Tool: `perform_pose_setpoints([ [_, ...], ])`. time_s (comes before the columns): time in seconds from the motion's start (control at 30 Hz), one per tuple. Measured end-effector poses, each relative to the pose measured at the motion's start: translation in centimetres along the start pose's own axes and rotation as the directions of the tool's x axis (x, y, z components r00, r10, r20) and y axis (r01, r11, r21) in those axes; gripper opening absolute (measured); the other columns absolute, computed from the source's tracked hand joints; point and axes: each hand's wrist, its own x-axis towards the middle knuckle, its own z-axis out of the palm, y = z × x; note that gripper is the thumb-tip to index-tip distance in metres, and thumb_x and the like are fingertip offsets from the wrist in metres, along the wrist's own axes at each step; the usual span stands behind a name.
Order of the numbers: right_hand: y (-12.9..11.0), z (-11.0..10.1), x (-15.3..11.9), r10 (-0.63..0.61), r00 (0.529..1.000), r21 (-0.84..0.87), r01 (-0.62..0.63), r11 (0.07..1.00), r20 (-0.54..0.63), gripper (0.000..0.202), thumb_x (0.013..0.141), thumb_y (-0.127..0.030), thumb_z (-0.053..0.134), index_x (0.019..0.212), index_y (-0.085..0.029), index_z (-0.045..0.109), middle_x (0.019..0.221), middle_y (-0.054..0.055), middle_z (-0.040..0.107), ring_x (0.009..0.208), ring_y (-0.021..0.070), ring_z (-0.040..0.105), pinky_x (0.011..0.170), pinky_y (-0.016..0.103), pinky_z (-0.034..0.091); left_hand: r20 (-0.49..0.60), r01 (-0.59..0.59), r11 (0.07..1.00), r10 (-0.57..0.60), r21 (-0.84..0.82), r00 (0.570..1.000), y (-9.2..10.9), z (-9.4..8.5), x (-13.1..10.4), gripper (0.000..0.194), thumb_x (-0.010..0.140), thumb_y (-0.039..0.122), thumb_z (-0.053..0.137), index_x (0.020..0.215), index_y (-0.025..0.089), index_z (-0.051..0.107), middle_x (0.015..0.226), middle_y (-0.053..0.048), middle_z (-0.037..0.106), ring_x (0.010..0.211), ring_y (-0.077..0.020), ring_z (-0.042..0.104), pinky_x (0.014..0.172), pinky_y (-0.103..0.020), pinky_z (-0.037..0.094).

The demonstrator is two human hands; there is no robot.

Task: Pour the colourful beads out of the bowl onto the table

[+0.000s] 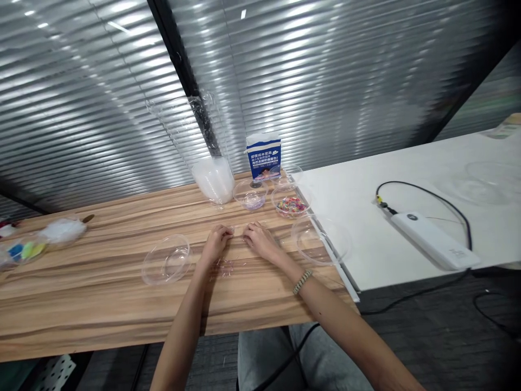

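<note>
My left hand (217,242) rests low over the wooden table with its fingertips pinched around a small clear piece that I cannot make out. Just to its right, my right hand (259,239) has its fingers curled down near the tabletop; what they hold, if anything, is hidden. Small pinkish clear bits (226,267) lie scattered on the wood between my forearms. Left of my left hand sits a clear plastic bowl (167,260). Beyond my right hand stand a bowl with purplish bits (251,195) and a bowl of multicoloured small pieces (291,205).
Another clear bowl (321,239) straddles the seam with the white table (366,228). A blue packet (264,157) and a white translucent container (214,179) stand at the back. A white power bank (433,239) with a black cable lies right. A plastic bag (63,230) lies far left.
</note>
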Motion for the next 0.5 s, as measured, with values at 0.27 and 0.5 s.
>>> perform_pose_setpoints([
  [0.27,0.3,0.4,0.1,0.033,0.999,0.008,-0.033,0.999,0.027,0.012,0.09,-0.018,0.053,0.093,-0.015,0.064,0.099,0.007,0.06,0.098,0.0183,0.05,0.088,0.029,0.039,-0.056,0.09,0.987,-0.098,-0.132,0.994,0.4,-0.3,-0.7,0.007,0.079,0.02,0.055,0.076,0.017,0.06,0.079,-0.005,0.063,0.078,-0.0188,0.056,0.077,-0.032,0.045],
  [0.5,0.6,0.6,0.0,0.002,1.0,-0.017,-0.002,1.0,-0.008,0.013,0.089,-0.012,0.051,0.096,-0.012,0.062,0.099,0.011,0.058,0.099,0.0215,0.047,0.088,0.033,0.038,0.032,0.114,0.921,-0.11,-0.373,0.993,3.7,1.1,-0.5,0.028,0.079,0.042,0.059,0.086,0.015,0.065,0.088,-0.007,0.07,0.081,-0.0186,0.064,0.075,-0.029,0.05],
])
